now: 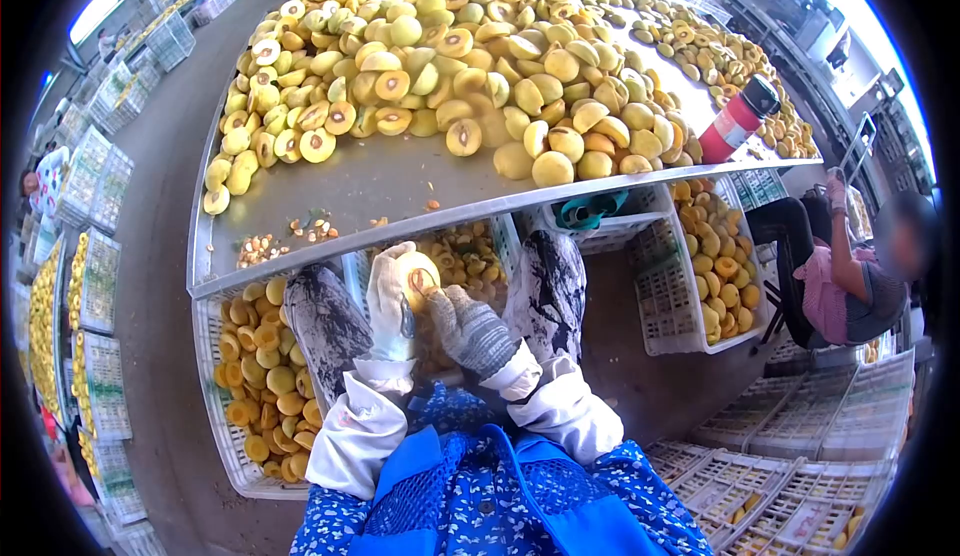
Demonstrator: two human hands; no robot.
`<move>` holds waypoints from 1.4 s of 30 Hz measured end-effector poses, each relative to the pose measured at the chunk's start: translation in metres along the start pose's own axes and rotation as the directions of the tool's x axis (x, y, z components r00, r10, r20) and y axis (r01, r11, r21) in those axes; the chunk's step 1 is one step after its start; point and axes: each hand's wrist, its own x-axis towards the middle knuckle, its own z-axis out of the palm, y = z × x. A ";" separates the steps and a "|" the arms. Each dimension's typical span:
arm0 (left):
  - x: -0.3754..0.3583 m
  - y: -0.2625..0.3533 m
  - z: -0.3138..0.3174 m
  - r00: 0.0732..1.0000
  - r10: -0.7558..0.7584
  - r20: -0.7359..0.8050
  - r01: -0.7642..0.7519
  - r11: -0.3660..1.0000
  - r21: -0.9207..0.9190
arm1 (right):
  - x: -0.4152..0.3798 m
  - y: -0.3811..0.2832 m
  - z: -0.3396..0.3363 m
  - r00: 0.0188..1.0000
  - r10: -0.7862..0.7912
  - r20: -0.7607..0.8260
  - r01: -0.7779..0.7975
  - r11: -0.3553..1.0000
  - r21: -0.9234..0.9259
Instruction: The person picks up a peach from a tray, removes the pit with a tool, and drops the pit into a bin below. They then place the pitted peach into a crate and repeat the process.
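Note:
My left hand (391, 301), in a pale glove, grips a halved yellow peach (418, 274) with its cut face and brown centre turned up. Against the lower right of that peach half, my right hand (470, 332) in a grey knit glove is closed. Whatever its fingers hold is too small to make out. Both hands are in front of the table's near edge, above a crate of peach pieces (470, 256) between my knees. On the metal table (400, 182) lies a large heap of halved and whole-looking yellow peaches (440, 56).
Peach pits (262, 249) lie near the table's front left corner. A red bottle (735, 121) stands on its right side. Crates of peaches flank me at left (235, 436) and right (690, 331). Another person (840, 276) sits at right, near stacked white crates (800, 416).

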 end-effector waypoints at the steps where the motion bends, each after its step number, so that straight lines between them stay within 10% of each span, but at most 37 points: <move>1: -0.004 0.004 0.002 1.000 -0.014 -0.017 0.014 1.000 0.005 | -0.001 -0.001 0.002 1.000 0.018 -0.008 -0.018 0.999 0.034; 8: -0.014 0.000 0.006 0.996 0.081 -0.048 -0.076 0.992 0.098 | -0.008 -0.005 -0.002 0.969 0.199 0.143 -0.203 0.979 0.015; 14: -0.015 0.008 0.009 0.999 0.022 0.036 -0.023 0.999 0.044 | -0.010 0.013 -0.015 0.986 -0.022 0.163 -0.037 0.936 0.349; 18: -0.011 0.018 0.014 0.997 -0.073 0.041 0.071 0.996 0.056 | -0.008 0.011 -0.023 0.977 -0.175 0.119 0.154 0.974 0.167; 33: -0.012 0.027 0.019 0.934 -0.310 0.175 0.220 0.889 0.401 | -0.014 0.037 -0.019 0.893 0.075 0.445 -0.300 0.836 0.460; 37: -0.010 0.020 0.016 0.930 -0.308 0.201 0.238 0.920 0.310 | -0.016 0.024 -0.019 0.850 0.187 0.492 -0.504 0.556 0.660; 39: -0.011 0.019 0.019 0.955 -0.289 0.067 0.283 0.955 0.085 | -0.011 0.019 -0.017 0.695 0.316 0.645 -0.718 0.353 0.601; 42: -0.017 0.006 0.027 0.954 -0.210 -0.214 0.188 0.975 -0.120 | -0.018 0.012 0.004 0.725 0.309 0.615 -0.665 0.086 0.742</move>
